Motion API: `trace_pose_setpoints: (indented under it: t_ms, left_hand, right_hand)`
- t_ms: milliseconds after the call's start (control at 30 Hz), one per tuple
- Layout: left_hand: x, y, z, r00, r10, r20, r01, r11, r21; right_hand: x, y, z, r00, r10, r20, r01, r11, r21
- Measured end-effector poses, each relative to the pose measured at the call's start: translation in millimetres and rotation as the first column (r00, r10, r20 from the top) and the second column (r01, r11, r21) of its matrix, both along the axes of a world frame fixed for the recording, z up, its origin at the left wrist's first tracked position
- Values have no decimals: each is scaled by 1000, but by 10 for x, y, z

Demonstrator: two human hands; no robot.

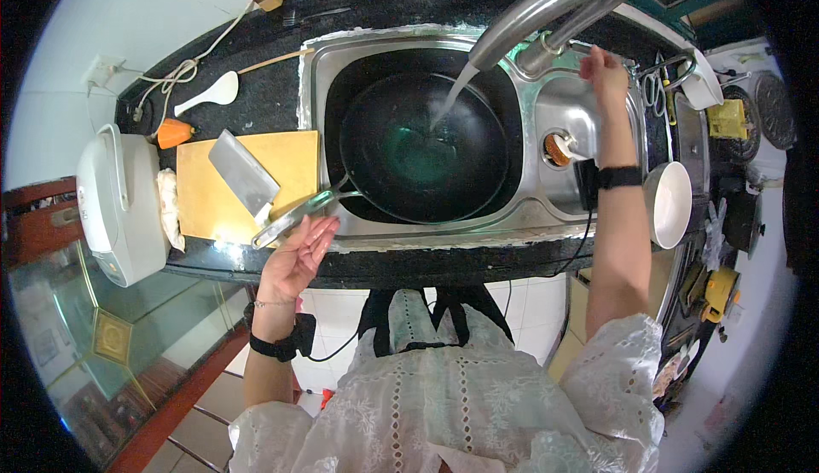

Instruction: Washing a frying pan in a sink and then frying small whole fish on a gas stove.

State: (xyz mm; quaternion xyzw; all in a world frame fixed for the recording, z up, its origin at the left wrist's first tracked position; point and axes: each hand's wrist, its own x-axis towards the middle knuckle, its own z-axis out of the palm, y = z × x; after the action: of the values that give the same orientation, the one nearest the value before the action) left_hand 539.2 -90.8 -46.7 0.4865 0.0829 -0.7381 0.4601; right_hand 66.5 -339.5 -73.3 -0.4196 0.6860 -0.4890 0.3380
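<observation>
A black wok [425,153] lies in the larger basin of the steel sink [409,236], and water runs into it from the metal faucet [550,9]. My left hand [301,258], palm up with fingers extended, is at the wok's metal handle [294,217]; whether it touches the handle is unclear. Right of the faucet base, my right hand [604,73] is raised over the back of the small basin, fingers partly bent; what lies under it is hidden. A brown-headed scrub brush with a white handle [560,150] rests on the small basin's drain.
Left of the sink, a cleaver [243,172] lies on a yellow cutting board [192,179]. Beyond it are a white rice spoon [214,92], an orange object [174,132] and a white rice cooker [121,204]. A white bowl [667,204] and scissors [653,94] sit at the right.
</observation>
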Motion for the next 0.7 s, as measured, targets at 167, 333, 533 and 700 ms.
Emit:
trace_pose_setpoints:
  t_ms: [167,333,533,700]
  left_hand:
    - [-368,-382,232,970,-128,206,171,963,-208]
    - [-864,-972,220,942,-98,322,214,913,-348]
    - [-1397,-1500,72,942,-145,302,279,838,-469]
    - [-1673,-1611,-90,889,-181,421,394,771,-501]
  right_hand:
    - [1134,782,122,805,164,570,-362,897,254]
    - [1988,728,1,271,175,947,-432,901,-42]
    - [1693,817,133,125,288,949,-608,779,-156]
    - [917,1432,-110,304,924,-233,-781,381,495]
